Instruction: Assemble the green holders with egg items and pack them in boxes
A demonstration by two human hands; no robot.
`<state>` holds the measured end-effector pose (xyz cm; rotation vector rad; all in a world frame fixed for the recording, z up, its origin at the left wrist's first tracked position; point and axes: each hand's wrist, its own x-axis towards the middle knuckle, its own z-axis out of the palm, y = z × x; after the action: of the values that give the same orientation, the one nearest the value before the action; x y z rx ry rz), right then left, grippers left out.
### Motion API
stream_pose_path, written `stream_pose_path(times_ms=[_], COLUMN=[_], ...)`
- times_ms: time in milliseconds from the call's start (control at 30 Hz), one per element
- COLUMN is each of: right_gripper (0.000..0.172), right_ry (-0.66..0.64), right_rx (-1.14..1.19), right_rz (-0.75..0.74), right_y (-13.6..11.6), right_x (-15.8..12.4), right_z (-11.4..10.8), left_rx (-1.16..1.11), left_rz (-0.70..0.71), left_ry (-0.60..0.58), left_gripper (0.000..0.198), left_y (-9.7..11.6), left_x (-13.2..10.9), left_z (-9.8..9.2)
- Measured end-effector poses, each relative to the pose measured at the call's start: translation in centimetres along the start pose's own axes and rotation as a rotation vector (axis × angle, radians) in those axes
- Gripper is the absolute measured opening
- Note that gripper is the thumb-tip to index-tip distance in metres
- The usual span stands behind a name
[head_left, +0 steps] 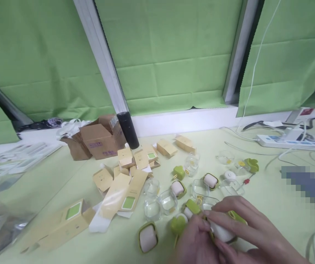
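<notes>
Both my hands meet at the bottom centre of the head view. My right hand [242, 223] curls its fingers over a small green case with a white pad [223, 231]. My left hand [196, 242] pinches the same case from the left, fingers pressed together. Around them on the pale green table [267, 194] lie more green cases with white pads [147, 237], a green clover-shaped piece [178, 224] and several clear plastic lids [168, 201].
Tan cardboard boxes [127, 190] are scattered left of centre, with an open brown carton [97, 141] and a black cylinder [128, 130] behind. A power strip with cables [292, 141] lies at the far right. Green curtains hang behind.
</notes>
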<state>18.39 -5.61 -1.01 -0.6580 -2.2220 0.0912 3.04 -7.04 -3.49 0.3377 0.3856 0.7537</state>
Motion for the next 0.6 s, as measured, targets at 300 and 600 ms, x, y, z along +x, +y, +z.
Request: stream_pose_path(times_ms=[300,600], right_gripper=[0.058,0.063], right_ry=[-0.039,-0.054], right_rx=[-0.075,-0.151], right_rz=[0.006,0.038], right_y=[-0.5,-1.1], right_x=[-1.0,-1.9], right_z=[0.1,0.1], left_rx=[-0.085,-0.024], left_rz=[0.001,-0.051], left_ry=[0.046,0.100], left_gripper=[0.019,0.023], left_y=[-0.3,0.0], left_x=[-0.1,-0.6], left_z=[0.7,1.5])
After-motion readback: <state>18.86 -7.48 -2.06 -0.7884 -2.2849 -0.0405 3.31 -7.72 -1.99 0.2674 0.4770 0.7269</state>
